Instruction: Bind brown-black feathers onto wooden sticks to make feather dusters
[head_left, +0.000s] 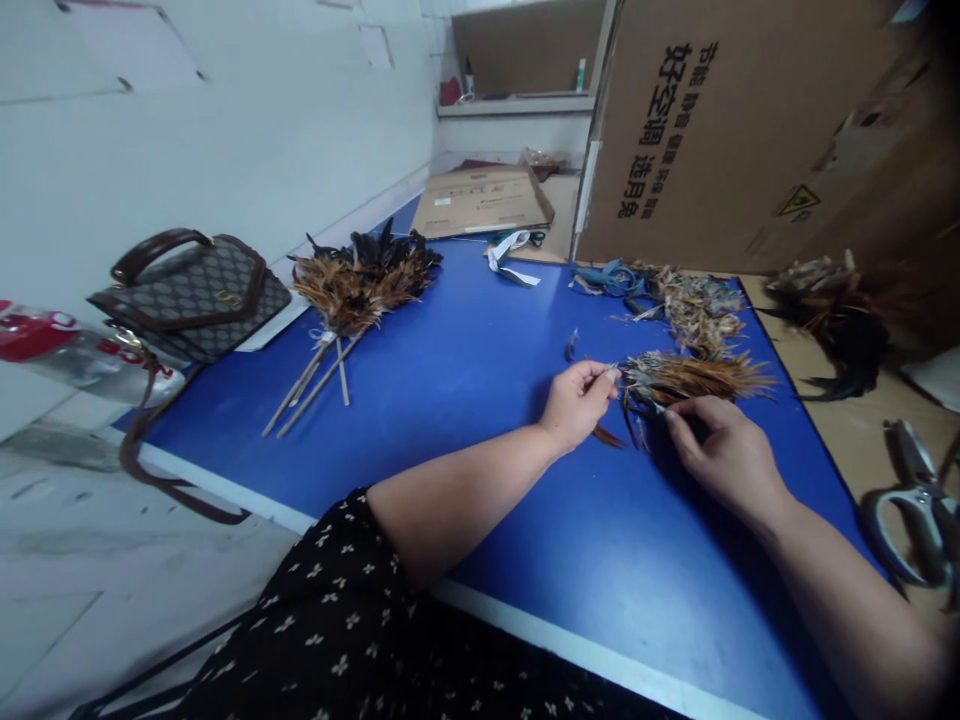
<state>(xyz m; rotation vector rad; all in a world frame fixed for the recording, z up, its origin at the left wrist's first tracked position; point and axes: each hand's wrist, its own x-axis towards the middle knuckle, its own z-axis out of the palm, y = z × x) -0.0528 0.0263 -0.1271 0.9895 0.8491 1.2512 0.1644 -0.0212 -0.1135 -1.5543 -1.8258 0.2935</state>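
Works bare-handed at a blue-topped table with a whitish near edge. Pinches the quill end of a golden-brown and grey feather bundle between thumb and index finger of the left hand, close to the table's right edge. Brings thumb and index finger of the right hand close together at the near side of this bundle; cannot tell what, if anything, is between them. Has a loose brown feather just beside the left fingertips, and beyond the bundle, by the far right corner, a tangled heap of tan and blue-grey feathers. Has black-and-brown feather bunches on pale wooden sticks toward the left edge, next to a patterned grey handbag with brown trim. Has a white ribbon near the far edge, in front of a flattened brown cardboard box. Has grey metal scissors on a tan surface, past the table's right edge.
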